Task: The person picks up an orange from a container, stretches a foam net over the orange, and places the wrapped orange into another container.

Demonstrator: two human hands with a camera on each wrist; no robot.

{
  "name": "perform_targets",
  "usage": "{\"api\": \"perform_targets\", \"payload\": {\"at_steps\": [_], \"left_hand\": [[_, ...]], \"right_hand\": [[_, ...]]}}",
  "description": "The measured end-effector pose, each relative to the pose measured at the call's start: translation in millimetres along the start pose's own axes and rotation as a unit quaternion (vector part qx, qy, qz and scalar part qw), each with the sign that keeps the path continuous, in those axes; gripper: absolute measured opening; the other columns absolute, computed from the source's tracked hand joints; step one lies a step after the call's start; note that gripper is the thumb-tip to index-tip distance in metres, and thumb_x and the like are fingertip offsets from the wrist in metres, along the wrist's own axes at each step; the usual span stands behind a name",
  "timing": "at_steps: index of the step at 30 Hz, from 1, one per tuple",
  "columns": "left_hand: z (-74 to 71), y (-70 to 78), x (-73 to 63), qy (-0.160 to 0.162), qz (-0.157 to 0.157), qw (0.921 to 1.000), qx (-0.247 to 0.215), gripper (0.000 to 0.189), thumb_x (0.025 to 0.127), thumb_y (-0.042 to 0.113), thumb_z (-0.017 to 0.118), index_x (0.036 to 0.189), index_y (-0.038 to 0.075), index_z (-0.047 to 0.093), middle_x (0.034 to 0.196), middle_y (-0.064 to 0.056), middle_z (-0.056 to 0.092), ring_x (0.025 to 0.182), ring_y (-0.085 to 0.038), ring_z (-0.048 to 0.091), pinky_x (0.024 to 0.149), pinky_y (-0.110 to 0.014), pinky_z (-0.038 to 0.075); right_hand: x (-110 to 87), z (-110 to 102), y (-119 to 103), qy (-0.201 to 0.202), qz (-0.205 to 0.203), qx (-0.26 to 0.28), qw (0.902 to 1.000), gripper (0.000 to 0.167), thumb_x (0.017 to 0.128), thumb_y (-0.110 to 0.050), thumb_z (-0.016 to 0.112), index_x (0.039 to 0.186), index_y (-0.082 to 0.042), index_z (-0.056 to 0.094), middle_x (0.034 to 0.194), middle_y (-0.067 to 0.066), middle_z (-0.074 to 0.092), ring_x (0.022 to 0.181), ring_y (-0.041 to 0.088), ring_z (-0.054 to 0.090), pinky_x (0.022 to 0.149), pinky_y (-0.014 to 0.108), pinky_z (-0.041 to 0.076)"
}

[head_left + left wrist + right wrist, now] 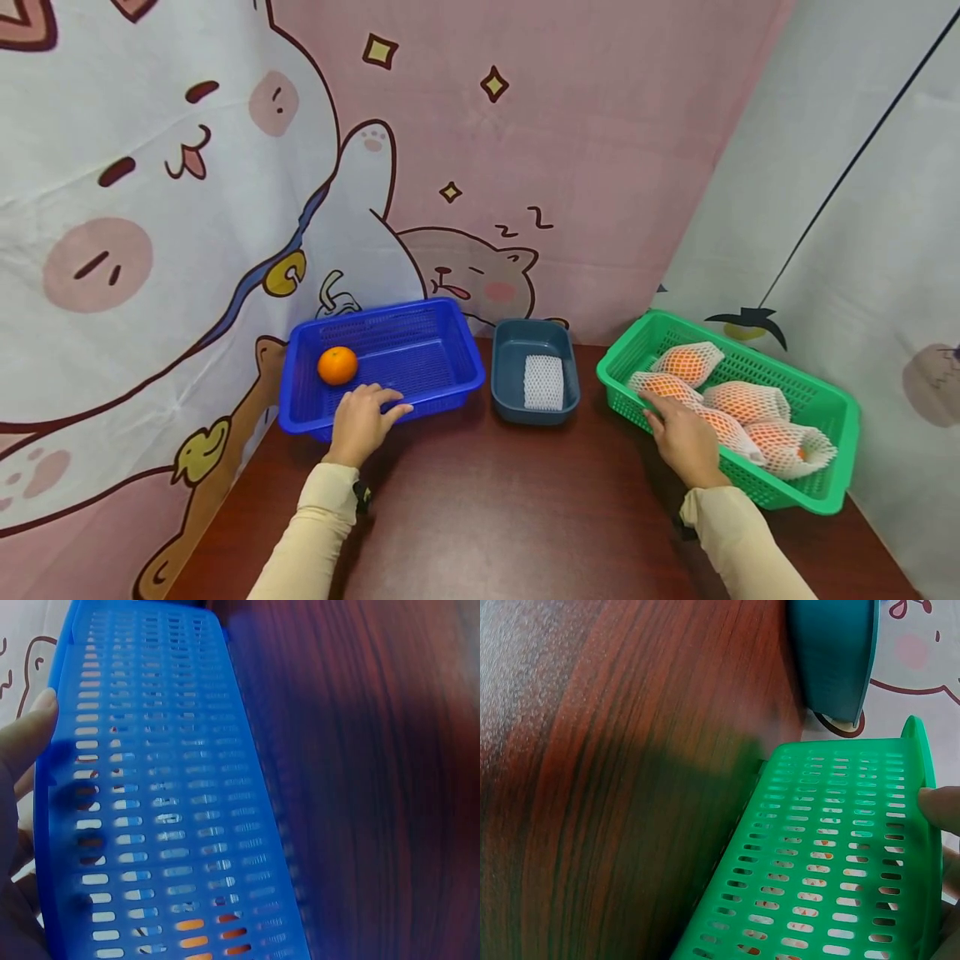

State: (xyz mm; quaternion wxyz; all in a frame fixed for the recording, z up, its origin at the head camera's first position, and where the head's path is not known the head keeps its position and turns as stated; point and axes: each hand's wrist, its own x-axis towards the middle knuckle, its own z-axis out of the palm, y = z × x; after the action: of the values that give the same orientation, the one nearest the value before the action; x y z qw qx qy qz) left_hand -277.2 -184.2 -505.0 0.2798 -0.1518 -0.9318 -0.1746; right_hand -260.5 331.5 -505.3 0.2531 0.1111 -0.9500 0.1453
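Note:
My left hand (358,425) lies over the near rim of a blue plastic basket (457,379), fingers reaching inside and thumb (46,705) on the rim. One bare orange (337,366) sits in that basket, left of centre. On the other side, my right hand (688,440) reaches over the near left rim of a green basket (843,433). Its thumb (935,806) touches the rim, and the fingers are close to a netted orange (666,387). Several oranges in white foam nets, including another netted orange (746,402), lie in the green basket. The wall partly hides both hands' fingers in the wrist views.
Between the baskets stands a small dark teal bin (508,379) with an empty white foam net (543,383) in it. All three stand along the back of a dark red-brown wooden table (517,508), before a cartoon-printed cloth (600,125).

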Motion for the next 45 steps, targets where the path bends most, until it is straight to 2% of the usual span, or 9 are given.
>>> {"api": "perform_targets", "payload": {"at_steps": [9, 13, 18, 23, 27, 30, 35, 40, 45], "left_hand": [[6.2, 16.6, -1.5, 0.04, -0.022, 0.9989, 0.015, 0.027, 0.074, 0.039, 0.084, 0.089, 0.017, 0.079, 0.076, -0.004, 0.067, 0.07, -0.029, 0.059, 0.06, -0.042, 0.041], [6.2, 22.5, -0.5, 0.041, -0.032, 0.9985, 0.018, 0.026, 0.075, 0.039, 0.083, 0.089, 0.018, 0.079, 0.077, -0.004, 0.068, 0.069, -0.029, 0.059, 0.06, -0.042, 0.041], [0.8, 25.1, 2.4, 0.01, -0.05, 0.9987, 0.006, 0.03, 0.077, 0.041, 0.082, 0.093, 0.016, 0.078, 0.082, -0.005, 0.068, 0.073, -0.03, 0.062, 0.063, -0.044, 0.044], [-18.8, 22.0, 12.3, -0.042, -0.072, 0.9961, -0.027, 0.04, 0.081, 0.047, 0.076, 0.104, 0.014, 0.074, 0.091, -0.007, 0.065, 0.08, -0.029, 0.064, 0.069, -0.046, 0.05], [-38.1, 11.5, 30.6, -0.055, -0.071, 0.995, -0.043, 0.04, 0.084, 0.046, 0.073, 0.109, 0.014, 0.072, 0.102, -0.008, 0.066, 0.09, -0.029, 0.064, 0.077, -0.048, 0.051], [-49.8, -0.4, 47.3, -0.06, -0.068, 0.9945, -0.053, 0.041, 0.086, 0.045, 0.072, 0.113, 0.014, 0.071, 0.109, -0.008, 0.065, 0.092, -0.026, 0.063, 0.078, -0.047, 0.05], [-59.3, -25.8, 76.9, -0.073, -0.069, 0.9932, -0.058, 0.041, 0.089, 0.044, 0.069, 0.118, 0.015, 0.069, 0.114, -0.007, 0.063, 0.094, -0.027, 0.061, 0.079, -0.049, 0.048], [-62.8, -54.9, 95.9, -0.132, -0.09, 0.9865, -0.037, 0.044, 0.09, 0.042, 0.067, 0.123, 0.013, 0.066, 0.129, -0.016, 0.057, 0.117, -0.039, 0.052, 0.095, -0.058, 0.039], [-61.0, -77.1, 106.3, -0.195, -0.103, 0.9753, -0.015, 0.043, 0.09, 0.036, 0.069, 0.124, 0.01, 0.065, 0.134, -0.023, 0.052, 0.123, -0.045, 0.046, 0.097, -0.061, 0.036]], "right_hand": [[-1.2, 1, 0, 0.007, -0.008, 0.002, 0.9999, 0.039, 0.086, -0.014, 0.072, 0.125, -0.013, 0.065, 0.108, 0.018, 0.068, 0.066, 0.033, 0.063, 0.042, 0.036, 0.038], [-0.8, 1, 1, 0.012, -0.011, 0.002, 0.9999, 0.039, 0.086, -0.013, 0.071, 0.125, -0.013, 0.064, 0.108, 0.018, 0.068, 0.067, 0.034, 0.063, 0.043, 0.037, 0.038], [-0.5, 1, 1, 0.016, -0.012, 0.0, 0.9998, 0.04, 0.086, -0.012, 0.072, 0.125, -0.013, 0.064, 0.108, 0.018, 0.069, 0.066, 0.033, 0.063, 0.042, 0.037, 0.038], [0.2, 2, 2, 0.019, -0.011, 0.001, 0.9998, 0.04, 0.085, -0.013, 0.073, 0.124, -0.013, 0.065, 0.107, 0.017, 0.069, 0.065, 0.033, 0.063, 0.042, 0.038, 0.038], [1.5, 2, 3, 0.024, -0.015, 0.001, 0.9996, 0.039, 0.085, -0.013, 0.073, 0.124, -0.013, 0.065, 0.106, 0.017, 0.069, 0.065, 0.033, 0.062, 0.042, 0.037, 0.037], [1.4, 3, 3, 0.025, -0.016, 0.001, 0.9995, 0.039, 0.085, -0.013, 0.073, 0.123, -0.013, 0.065, 0.105, 0.017, 0.069, 0.064, 0.032, 0.062, 0.041, 0.037, 0.037], [0.2, 2, 3, 0.02, -0.015, 0.002, 0.9997, 0.041, 0.085, -0.013, 0.073, 0.125, -0.014, 0.064, 0.109, 0.018, 0.068, 0.069, 0.034, 0.064, 0.043, 0.04, 0.04], [-0.5, 2, 3, 0.012, -0.015, 0.008, 0.9998, 0.04, 0.086, -0.014, 0.071, 0.126, -0.013, 0.064, 0.113, 0.018, 0.067, 0.078, 0.036, 0.066, 0.047, 0.043, 0.044], [-0.5, 3, 3, 0.01, -0.009, 0.007, 0.9999, 0.04, 0.086, -0.013, 0.071, 0.126, -0.013, 0.064, 0.113, 0.019, 0.067, 0.082, 0.038, 0.066, 0.051, 0.048, 0.047]]}}
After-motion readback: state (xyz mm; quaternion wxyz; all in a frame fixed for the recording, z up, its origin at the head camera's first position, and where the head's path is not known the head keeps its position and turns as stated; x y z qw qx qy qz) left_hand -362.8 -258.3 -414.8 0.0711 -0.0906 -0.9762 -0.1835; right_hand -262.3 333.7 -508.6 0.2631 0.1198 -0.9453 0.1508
